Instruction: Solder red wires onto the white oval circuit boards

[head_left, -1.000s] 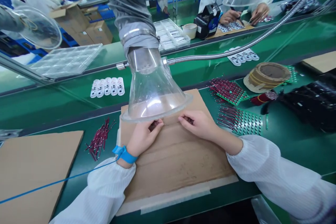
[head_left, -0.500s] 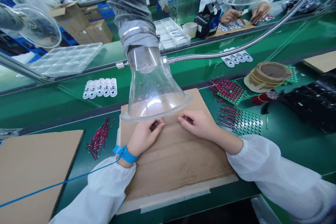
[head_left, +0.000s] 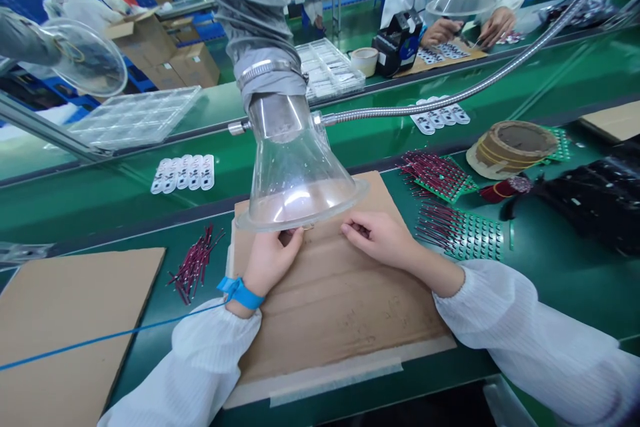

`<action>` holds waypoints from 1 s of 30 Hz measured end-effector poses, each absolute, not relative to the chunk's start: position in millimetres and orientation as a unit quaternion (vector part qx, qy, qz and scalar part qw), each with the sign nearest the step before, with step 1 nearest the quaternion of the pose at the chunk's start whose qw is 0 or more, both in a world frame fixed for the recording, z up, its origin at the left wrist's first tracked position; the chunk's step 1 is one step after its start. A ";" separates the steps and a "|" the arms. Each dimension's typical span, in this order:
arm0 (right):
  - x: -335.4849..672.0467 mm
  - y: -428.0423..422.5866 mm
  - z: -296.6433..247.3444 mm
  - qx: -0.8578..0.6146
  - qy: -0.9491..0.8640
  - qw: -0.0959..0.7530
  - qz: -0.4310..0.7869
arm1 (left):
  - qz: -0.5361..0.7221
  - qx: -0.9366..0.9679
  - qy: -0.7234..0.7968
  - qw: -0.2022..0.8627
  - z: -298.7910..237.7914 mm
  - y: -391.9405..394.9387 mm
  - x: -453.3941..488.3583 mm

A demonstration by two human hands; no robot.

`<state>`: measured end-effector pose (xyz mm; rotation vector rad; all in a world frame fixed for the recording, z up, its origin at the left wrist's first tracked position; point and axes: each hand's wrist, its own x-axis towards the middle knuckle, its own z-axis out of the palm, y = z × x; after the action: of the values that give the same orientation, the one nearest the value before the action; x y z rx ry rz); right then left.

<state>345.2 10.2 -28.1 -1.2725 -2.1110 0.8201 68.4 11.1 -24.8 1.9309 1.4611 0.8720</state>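
My left hand (head_left: 273, 260), with a blue wrist strap (head_left: 241, 291), rests on the cardboard sheet (head_left: 345, 307). Its fingers are closed, and their tips lie partly behind the rim of a clear funnel-shaped hood (head_left: 300, 190). A tiny thin piece shows by the thumb tip; its kind is too small to tell. Across a short gap, my right hand (head_left: 383, 238) lies on the same cardboard, thumb and fingers pinched together. Whatever is in that pinch, if anything, is hidden. Short dark-red wires (head_left: 196, 265) lie in a loose pile left of the cardboard.
Right of me lie green circuit boards with red wires (head_left: 463, 232), a tape roll (head_left: 513, 147) and a black bag (head_left: 600, 197). White card strips (head_left: 183, 173) lie on the green conveyor belt (head_left: 240, 177). A flexible metal hose (head_left: 450, 103) crosses above. Opposite, a co-worker's hands (head_left: 497, 27) handle small parts.
My left hand has shifted slightly left and farther under the hood rim. My right hand keeps its pinch in nearly the same place. The card strips on the belt have moved left.
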 end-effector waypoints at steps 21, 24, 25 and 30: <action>343.1 9.3 -29.6 -0.471 -0.790 0.262 0.292 | 0.306 0.750 0.524 0.265 -29.7 14.4 72.3; 342.0 8.9 -29.8 -0.478 -0.790 0.255 0.287 | 0.304 0.754 0.523 0.255 -28.2 14.8 74.2; 341.9 8.8 -29.9 -0.480 -0.789 0.254 0.287 | 0.303 0.756 0.523 0.252 -27.9 14.7 74.5; 342.2 8.3 -29.3 -0.475 -0.791 0.254 0.289 | 0.309 0.755 0.516 0.261 -28.2 14.4 74.9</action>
<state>342.2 8.3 -29.3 -1.2906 -2.1502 0.7857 74.9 14.4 -28.2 2.0441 1.3969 0.8356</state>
